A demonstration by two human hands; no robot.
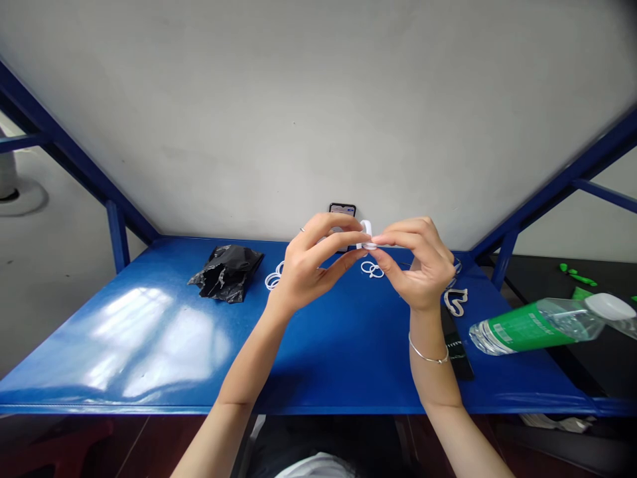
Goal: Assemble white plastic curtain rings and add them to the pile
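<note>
Both my hands are raised above the blue table [164,345], fingertips meeting on a small white plastic ring [367,234]. My left hand [312,264] pinches it from the left and my right hand [417,262] from the right. More white rings [372,269] lie on the table just behind my hands. Another pair of white rings [273,277] lies left of my left wrist, and further white pieces [456,301] rest to the right of my right hand.
A crumpled black plastic bag [226,273] lies at the left. A phone [342,211] leans against the grey wall. A clear bottle with a green label [542,325] sits at the right edge. A black strip [458,348] lies beside my right forearm.
</note>
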